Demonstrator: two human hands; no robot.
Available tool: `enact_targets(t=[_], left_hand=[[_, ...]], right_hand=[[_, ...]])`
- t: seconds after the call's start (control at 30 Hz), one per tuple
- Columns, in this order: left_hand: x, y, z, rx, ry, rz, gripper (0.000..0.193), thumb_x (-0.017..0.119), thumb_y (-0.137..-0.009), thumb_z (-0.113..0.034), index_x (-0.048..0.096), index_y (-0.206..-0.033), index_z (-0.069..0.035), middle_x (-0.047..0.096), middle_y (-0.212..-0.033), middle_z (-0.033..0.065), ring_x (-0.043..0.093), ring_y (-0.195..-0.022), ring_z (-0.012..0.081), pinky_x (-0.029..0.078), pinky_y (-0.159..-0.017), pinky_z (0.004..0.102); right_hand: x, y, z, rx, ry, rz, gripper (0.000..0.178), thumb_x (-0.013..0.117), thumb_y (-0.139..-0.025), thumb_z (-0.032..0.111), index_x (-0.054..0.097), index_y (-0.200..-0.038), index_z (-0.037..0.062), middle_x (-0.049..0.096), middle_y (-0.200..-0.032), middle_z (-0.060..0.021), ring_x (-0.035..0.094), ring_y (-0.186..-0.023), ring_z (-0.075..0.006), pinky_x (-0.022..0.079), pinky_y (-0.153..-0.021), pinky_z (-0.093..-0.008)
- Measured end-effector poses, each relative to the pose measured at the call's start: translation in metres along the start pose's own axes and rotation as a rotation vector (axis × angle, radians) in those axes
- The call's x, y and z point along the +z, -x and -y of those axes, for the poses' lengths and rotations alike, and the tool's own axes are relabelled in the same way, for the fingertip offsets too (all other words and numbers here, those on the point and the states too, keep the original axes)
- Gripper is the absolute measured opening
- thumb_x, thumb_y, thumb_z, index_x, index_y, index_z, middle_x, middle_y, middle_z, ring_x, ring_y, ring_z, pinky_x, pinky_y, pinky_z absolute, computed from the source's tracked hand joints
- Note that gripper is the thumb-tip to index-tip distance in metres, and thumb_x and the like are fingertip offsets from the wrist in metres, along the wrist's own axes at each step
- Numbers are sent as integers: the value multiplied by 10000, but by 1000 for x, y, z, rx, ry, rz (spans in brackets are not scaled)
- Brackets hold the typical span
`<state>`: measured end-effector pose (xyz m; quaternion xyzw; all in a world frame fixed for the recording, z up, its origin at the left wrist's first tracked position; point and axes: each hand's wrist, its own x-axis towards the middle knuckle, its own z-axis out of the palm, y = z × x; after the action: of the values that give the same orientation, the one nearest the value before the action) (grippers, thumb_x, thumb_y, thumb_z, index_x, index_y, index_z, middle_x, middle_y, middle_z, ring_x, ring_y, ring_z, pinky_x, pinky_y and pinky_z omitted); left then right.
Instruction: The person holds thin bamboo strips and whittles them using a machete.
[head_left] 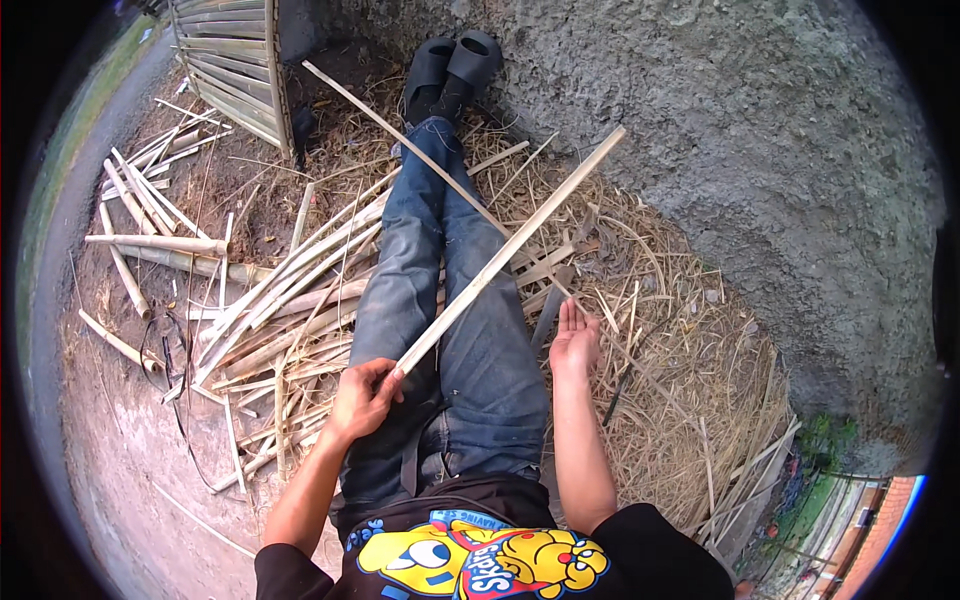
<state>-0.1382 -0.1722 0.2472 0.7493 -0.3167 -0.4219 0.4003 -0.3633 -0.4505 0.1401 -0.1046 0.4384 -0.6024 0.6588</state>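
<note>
A long, pale, flat bamboo strip [510, 250] slants up and to the right across my thighs. My left hand [368, 398] is closed around its near end, thumb on top. On the right, my right hand [575, 342] is beside my right thigh, palm up and fingers stretched out. A thinner bamboo strip [400, 137] runs diagonally from near my feet, behind the pale strip, down to the right fingertips. Whether those fingers touch it is unclear. My legs [410, 260] are stretched out and crossed at the ankles, in jeans and dark slip-on shoes [470, 62].
Split bamboo pieces [310, 285] lie heaped left of my legs, with more bamboo lengths [160, 240] farther left. Dry shavings [680, 350] cover the ground on the right. A rough grey wall [730, 150] rises ahead and right. A slatted bamboo panel [232, 70] stands at the far left.
</note>
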Motion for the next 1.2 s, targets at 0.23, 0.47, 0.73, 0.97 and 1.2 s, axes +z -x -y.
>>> enact_targets(t=[0.23, 0.47, 0.73, 0.97, 1.2], left_hand=[[-9, 1, -3, -151, 75, -39, 244, 595, -1020, -207, 690, -1009, 17, 667, -656, 41, 552, -489, 102, 451, -495, 295], [-8, -2, 8, -109, 50, -19, 253, 579, -1039, -211, 677, -1018, 22, 650, -658, 36, 529, -457, 85, 414, -447, 267], [-8, 3, 2, -124, 43, -34, 243, 587, -1036, -209, 681, -1026, 15, 657, -664, 42, 525, -455, 83, 413, -451, 264], [-6, 3, 1, -128, 48, -52, 241, 595, -1031, -206, 675, -1043, 21, 662, -668, 47, 518, -450, 80, 405, -445, 262], [-6, 3, 3, -133, 56, -58, 251, 598, -1032, -213, 671, -1047, 27, 652, -662, 44, 516, -458, 77, 401, -443, 257]], right_hand=[[-1, 14, -32, 213, 29, -32, 268, 431, -1048, 103, 503, -1184, -115, 632, -1148, -222, 670, -1077, -303, 580, -1017, -413], [6, 8, -32, 223, 44, -33, 274, 426, -1056, 103, 491, -1206, -117, 619, -1172, -219, 660, -1095, -306, 574, -1027, -410], [11, 12, -33, 238, 32, -6, 276, 433, -1058, 121, 484, -1197, -111, 617, -1161, -218, 660, -1094, -310, 580, -1018, -420], [6, 9, -32, 281, 47, -20, 274, 438, -1061, 133, 488, -1189, -104, 632, -1131, -211, 670, -1075, -299, 595, -989, -413], [9, 5, -33, 256, 22, -62, 275, 447, -1059, 126, 494, -1189, -112, 644, -1105, -212, 679, -1053, -298, 600, -982, -404]])
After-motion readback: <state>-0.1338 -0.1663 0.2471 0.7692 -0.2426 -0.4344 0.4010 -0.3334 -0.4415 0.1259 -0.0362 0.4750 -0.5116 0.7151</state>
